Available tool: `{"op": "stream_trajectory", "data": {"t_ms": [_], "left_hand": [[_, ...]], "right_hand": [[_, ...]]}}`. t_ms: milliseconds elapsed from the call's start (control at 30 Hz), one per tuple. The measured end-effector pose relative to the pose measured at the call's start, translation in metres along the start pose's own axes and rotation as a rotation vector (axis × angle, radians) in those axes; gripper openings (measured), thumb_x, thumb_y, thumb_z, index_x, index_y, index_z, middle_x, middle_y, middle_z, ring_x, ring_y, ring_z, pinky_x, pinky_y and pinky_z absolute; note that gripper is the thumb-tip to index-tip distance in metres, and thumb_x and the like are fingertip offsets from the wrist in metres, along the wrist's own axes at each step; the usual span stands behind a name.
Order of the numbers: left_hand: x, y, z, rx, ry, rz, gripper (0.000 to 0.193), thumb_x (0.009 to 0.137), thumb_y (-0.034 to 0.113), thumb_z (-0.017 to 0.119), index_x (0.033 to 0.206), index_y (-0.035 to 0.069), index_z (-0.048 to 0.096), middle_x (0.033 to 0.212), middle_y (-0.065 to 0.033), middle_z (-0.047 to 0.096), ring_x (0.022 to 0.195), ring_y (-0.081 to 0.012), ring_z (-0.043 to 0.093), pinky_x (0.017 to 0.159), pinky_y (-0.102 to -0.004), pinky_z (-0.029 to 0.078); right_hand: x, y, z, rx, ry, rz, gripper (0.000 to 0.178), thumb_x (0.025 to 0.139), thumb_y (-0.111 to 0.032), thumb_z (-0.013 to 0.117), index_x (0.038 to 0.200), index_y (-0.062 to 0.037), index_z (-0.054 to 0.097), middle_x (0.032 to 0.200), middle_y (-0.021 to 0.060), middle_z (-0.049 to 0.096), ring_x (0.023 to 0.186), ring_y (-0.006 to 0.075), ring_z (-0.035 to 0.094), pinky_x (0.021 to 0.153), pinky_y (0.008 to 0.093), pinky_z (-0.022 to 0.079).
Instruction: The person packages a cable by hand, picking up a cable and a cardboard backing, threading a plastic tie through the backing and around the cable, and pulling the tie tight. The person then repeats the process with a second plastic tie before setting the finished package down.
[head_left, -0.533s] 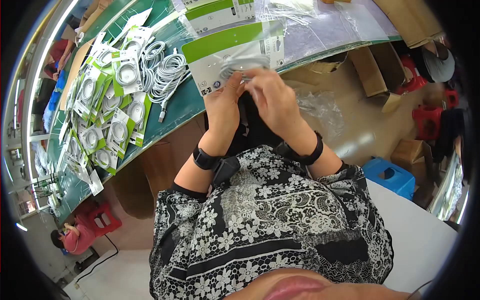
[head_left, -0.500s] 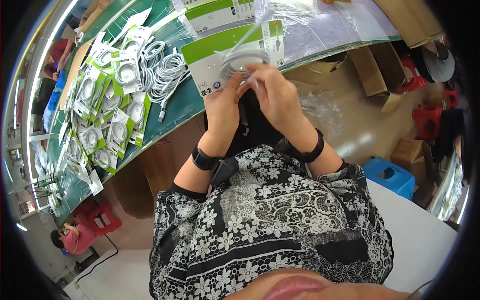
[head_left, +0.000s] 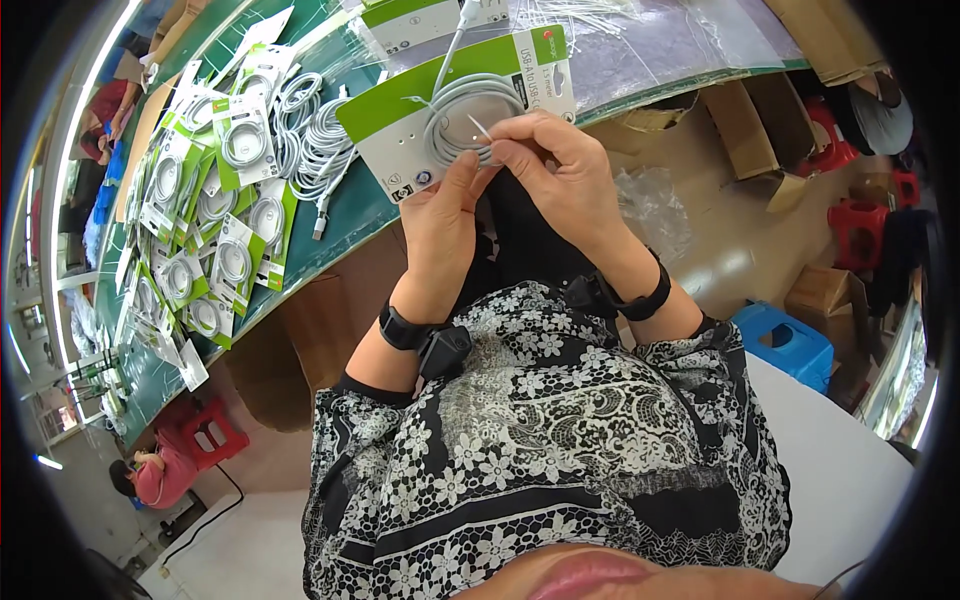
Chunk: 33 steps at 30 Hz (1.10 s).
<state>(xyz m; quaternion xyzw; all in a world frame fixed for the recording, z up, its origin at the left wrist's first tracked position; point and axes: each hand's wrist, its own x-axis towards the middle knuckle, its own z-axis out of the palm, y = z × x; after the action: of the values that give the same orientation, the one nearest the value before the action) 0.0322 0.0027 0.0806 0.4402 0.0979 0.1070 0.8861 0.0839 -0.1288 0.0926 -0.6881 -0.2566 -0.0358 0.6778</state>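
Note:
A green-and-white backing card (head_left: 390,110) with a coiled white USB cable (head_left: 438,122) on its front is in front of me, at the table's edge. My left hand (head_left: 440,225) holds the card from below, its thumb pressed near the bottom of the coil and its other fingers hidden behind. Closed in a pinch at the coil's lower right, my right hand (head_left: 565,185) grips a thin white plastic tie (head_left: 480,127) whose end sticks up across the coil. A second tie end pokes out at the coil's upper left. One cable end runs up past the card's top.
Carded cables (head_left: 235,260) lie heaped on the green table at left, beside bundled loose cables (head_left: 325,150). Another card (head_left: 430,22) and white ties (head_left: 600,20) lie beyond. Cardboard boxes (head_left: 745,140), a blue stool (head_left: 785,345) and red stools stand at right. Other people sit at far left.
The card has shifted slightly left. My right hand, blurred before, now pinches at the coil's lower right, and the tie end and coil show clearly.

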Motion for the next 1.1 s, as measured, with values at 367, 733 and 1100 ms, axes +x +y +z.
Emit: {"op": "stream_trajectory", "data": {"t_ms": [367,733,1100], "left_hand": [[0.003,-0.006,-0.002,-0.008,0.058,0.041,0.023,0.089,0.002,0.059,0.111,-0.003,0.057,0.110,-0.0095,0.061,0.098,-0.0166,0.060,0.085,-0.0304,0.052],[0.010,-0.008,-0.001,-0.018,0.102,0.075,0.025,0.087,-0.001,0.061,0.112,-0.003,0.056,0.108,-0.0092,0.061,0.096,-0.0159,0.060,0.082,-0.0283,0.052],[0.013,-0.013,-0.005,-0.012,0.052,0.135,0.033,0.087,-0.003,0.059,0.119,0.000,0.051,0.112,-0.0079,0.059,0.100,-0.0163,0.059,0.087,-0.0290,0.050]], "right_hand": [[0.003,-0.005,0.008,-0.409,0.098,-0.304,0.014,0.079,0.001,0.064,0.093,-0.0028,0.063,0.074,0.0072,0.059,0.059,0.0171,0.056,0.054,0.0271,0.046],[0.003,-0.014,0.003,-0.671,0.094,-0.398,0.020,0.072,0.003,0.064,0.090,-0.0047,0.062,0.075,0.0093,0.058,0.066,0.0277,0.058,0.058,0.0361,0.049],[0.003,-0.013,0.004,-0.731,0.071,-0.376,0.020,0.070,0.003,0.063,0.088,-0.0039,0.062,0.078,0.0102,0.059,0.073,0.0280,0.060,0.064,0.0360,0.051]]}}
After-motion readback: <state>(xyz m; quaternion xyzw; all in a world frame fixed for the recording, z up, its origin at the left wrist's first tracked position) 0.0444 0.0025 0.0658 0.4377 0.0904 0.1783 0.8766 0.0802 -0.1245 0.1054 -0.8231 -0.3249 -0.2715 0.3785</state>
